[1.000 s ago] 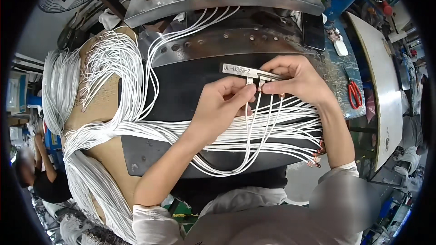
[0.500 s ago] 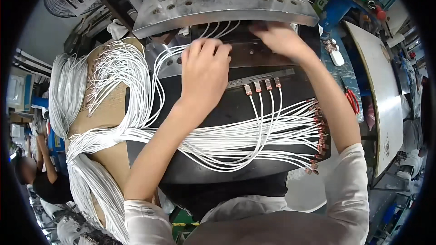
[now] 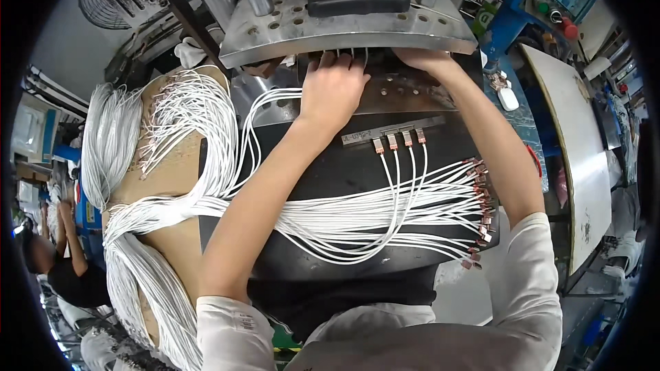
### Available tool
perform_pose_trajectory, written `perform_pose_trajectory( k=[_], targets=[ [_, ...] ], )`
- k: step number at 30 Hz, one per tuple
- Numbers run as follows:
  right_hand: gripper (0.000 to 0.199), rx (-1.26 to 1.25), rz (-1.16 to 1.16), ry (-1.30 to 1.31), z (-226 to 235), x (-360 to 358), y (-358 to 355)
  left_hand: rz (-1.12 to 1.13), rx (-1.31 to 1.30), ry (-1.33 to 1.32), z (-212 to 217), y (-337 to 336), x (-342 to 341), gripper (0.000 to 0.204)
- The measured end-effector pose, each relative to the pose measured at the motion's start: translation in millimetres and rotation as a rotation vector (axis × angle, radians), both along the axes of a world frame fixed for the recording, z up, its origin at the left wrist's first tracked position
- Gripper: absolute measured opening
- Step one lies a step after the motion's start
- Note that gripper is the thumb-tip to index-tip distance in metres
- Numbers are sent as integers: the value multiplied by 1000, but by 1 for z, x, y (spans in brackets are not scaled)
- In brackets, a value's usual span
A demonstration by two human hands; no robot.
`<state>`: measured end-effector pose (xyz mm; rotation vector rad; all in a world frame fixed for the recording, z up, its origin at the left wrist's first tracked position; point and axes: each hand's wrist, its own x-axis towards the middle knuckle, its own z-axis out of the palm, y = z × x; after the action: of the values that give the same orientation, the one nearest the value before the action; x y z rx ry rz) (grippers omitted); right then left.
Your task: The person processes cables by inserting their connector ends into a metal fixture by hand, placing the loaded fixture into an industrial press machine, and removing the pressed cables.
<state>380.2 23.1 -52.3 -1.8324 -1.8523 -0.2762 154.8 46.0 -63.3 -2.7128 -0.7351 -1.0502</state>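
Observation:
My left hand (image 3: 335, 93) reaches to the press's lower block (image 3: 395, 96), its bent fingers over several white cables (image 3: 275, 95). These cables run under the palm and show again past the fingertips. Farther right, my right hand (image 3: 423, 59) is partly beneath the thick metal upper plate (image 3: 344, 36); its fingers are hidden. Nearer me, a metal strip (image 3: 393, 130) on the black work surface holds a row of small metal connectors (image 3: 407, 139) with white cables attached.
A big bundle of white cables (image 3: 357, 209) crosses the black surface, with copper-coloured connector ends (image 3: 483, 213) at right. More cable coils (image 3: 113, 137) lie on a brown board (image 3: 168, 182) at left. Red-handled pliers (image 3: 534, 160) lie beyond my right forearm. A co-worker (image 3: 69, 268) is far left.
My left hand has moved farther forward, toward the upper plate's edge, over the cables. My right hand has gone deeper under the plate. The whole view has shifted slightly.

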Motion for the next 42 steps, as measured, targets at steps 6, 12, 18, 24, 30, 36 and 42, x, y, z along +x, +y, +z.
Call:
perform_pose_trajectory(
  k=[6,12,18,24,30,36,42],
  targets=[
    [26,0,-42,88,11,-23,-88,-383,-201,-123,48,-81,-98,12],
    [19,-47,72,2,18,-22,-122,433,-226,-202,64,10,-242,20],
    [14,-156,279,176,30,-44,-93,2,-217,38,61,-102,-113,33],
    [12,-592,237,438,69,-11,-166,-144,-398,142,42,-147,-128,41],
    [15,-309,232,-242,32,-28,-165,-288,-426,180,25,-168,-48,54],
    [28,-648,274,547,40,-33,-138,-140,-433,260,32,-157,-30,49],
    [32,-222,-25,576,27,-26,-46,-144,-246,104,29,-100,-19,30]
  ],
)
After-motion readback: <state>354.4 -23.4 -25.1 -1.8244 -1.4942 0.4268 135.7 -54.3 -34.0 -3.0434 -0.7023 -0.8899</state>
